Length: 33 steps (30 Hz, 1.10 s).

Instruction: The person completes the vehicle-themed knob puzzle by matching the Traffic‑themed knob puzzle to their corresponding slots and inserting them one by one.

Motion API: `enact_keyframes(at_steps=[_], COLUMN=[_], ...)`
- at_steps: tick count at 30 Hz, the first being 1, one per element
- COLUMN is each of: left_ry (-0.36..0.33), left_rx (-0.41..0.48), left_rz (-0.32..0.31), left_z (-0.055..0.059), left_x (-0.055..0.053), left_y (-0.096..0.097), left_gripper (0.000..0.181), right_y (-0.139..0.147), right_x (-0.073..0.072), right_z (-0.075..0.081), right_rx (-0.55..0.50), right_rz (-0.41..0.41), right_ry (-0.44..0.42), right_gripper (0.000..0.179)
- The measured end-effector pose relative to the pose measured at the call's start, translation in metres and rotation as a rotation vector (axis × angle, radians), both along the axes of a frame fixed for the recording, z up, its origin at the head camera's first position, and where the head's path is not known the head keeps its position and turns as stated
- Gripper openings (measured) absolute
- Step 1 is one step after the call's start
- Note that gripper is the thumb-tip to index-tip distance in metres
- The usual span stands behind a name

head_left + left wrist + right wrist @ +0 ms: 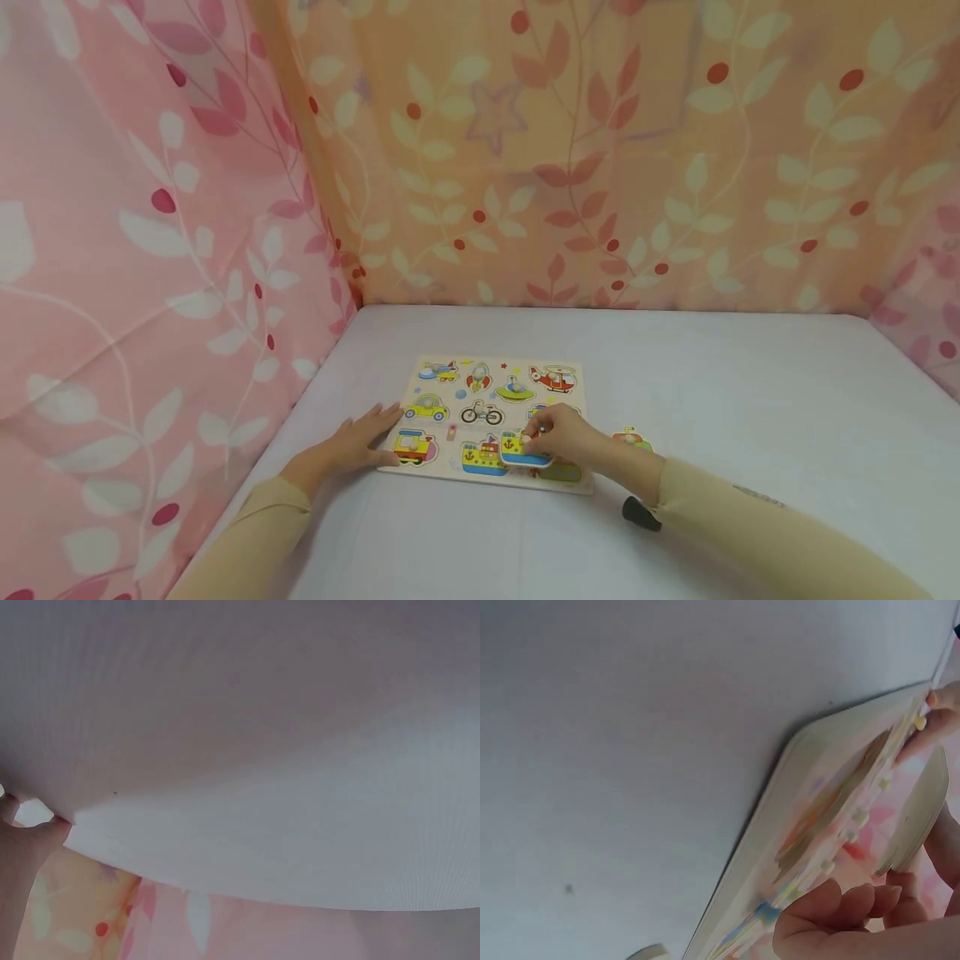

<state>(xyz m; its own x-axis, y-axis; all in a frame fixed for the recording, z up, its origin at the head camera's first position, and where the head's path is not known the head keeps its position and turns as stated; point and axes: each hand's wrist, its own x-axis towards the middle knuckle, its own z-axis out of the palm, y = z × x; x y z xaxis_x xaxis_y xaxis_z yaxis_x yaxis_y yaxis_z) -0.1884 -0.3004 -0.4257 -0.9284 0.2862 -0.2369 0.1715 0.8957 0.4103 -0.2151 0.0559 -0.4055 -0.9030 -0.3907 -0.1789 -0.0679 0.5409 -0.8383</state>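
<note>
A wooden knob puzzle board [447,460] with vehicle pictures lies flat on the white table. My right hand [561,433] pinches a blue and yellow ship puzzle piece [517,455] by its knob, tilted above the lower part of the board. Just left of that piece is the matching ship picture [478,458], partly covered by it. In the right wrist view the piece [915,814] shows its bare wooden underside, apart from the board. My left hand [358,437] rests at the board's left edge, fingers extended, thumb near the train piece [412,448].
Several knobbed pieces sit in the board, among them a car [427,407], a bicycle [482,412] and a helicopter [553,378]. An orange and green piece [633,439] lies right of the board, partly behind my right forearm. Patterned curtains [600,167] enclose the table.
</note>
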Motion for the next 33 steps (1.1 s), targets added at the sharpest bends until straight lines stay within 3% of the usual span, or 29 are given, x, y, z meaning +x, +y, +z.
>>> enact_keyframes(at_steps=[23, 33], left_ry=[0.001, 0.002], left_rx=[-0.005, -0.007], left_rz=[0.012, 0.003], left_z=[0.001, 0.001], left_x=[-0.001, -0.002], left_y=[0.002, 0.001], left_gripper=[0.091, 0.092], right_y=[-0.050, -0.060], right_x=[0.003, 0.000], right_z=[-0.013, -0.013], right_rx=[0.133, 0.201], right_rz=[0.046, 0.036], right_ry=[0.069, 0.021], right_gripper=[0.016, 0.013])
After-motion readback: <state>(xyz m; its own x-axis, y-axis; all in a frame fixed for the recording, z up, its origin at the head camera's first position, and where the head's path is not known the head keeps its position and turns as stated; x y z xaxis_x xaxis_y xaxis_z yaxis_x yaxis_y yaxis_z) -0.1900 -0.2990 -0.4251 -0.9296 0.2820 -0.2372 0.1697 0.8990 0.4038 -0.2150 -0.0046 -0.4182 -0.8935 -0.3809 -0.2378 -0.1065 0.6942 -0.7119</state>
